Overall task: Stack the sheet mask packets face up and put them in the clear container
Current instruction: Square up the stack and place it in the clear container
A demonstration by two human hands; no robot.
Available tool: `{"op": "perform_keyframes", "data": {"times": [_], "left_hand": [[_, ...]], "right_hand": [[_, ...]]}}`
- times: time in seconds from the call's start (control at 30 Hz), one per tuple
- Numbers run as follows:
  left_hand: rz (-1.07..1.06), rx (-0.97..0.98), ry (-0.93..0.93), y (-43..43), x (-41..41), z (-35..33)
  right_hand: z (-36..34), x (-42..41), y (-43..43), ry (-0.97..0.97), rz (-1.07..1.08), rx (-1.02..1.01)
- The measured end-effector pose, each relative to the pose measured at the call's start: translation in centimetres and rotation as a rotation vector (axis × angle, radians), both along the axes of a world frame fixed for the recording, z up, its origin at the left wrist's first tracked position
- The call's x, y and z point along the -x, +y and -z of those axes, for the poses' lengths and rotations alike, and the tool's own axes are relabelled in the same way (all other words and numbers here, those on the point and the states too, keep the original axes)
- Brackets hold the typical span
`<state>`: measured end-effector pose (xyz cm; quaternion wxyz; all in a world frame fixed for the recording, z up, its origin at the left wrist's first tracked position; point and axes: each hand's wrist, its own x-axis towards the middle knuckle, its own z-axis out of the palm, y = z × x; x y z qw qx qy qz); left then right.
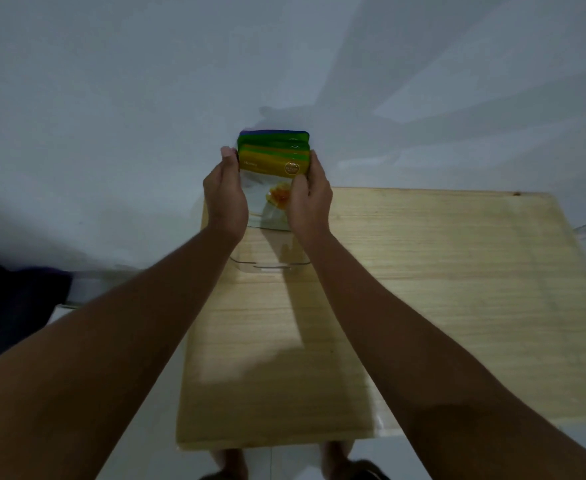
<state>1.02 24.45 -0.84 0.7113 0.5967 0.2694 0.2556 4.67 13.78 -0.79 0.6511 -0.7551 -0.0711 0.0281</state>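
A table (pixel 423 306) stands against the wall (pixel 111 98), and the clear container (pixel 270 261) sits on its far left corner. Above the container's far end a fanned stack of sheet mask packets (pixel 270 168) is held upright, each rear packet showing above the one in front. The left hand (pixel 224 199) presses the stack's left edge, the right hand (pixel 310 199) its right edge. Two feet (pixel 336 455) stand on the floor (pixel 139 445) just before the table's near edge.

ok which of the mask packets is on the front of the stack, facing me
The yellow-banded packet with the orange flower picture. It shows its whole face between the left hand and right hand; the green and purple packets behind show only top edges.
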Motion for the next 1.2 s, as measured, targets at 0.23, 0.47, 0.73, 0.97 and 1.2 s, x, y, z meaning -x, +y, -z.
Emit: {"op": "perform_keyframes", "data": {"times": [0.23,0.47,0.73,0.97,1.2], "left_hand": [[-0.031,-0.034,0.010,-0.3,0.4,-0.4],[0.069,0.039,-0.081,0.1,0.5,-0.1],[-0.029,-0.078,-0.077,-0.9,0.2,0.1],[-0.100,0.023,-0.064,-1.3,0.0,-0.2],[-0.070,0.008,-0.017,-1.5,0.4,-0.8]], "right_hand": [[-0.3,0.3,0.9,0.070,0.023,0.005],[-0.3,0.4,0.6,0.101,0.033,-0.148],[0.1,0.5,0.4,0.008,0.018,-0.218],[1.2,0.0,0.6,0.027,0.055,-0.111],[0.2,0.3,0.7,0.011,0.099,-0.113]]}}
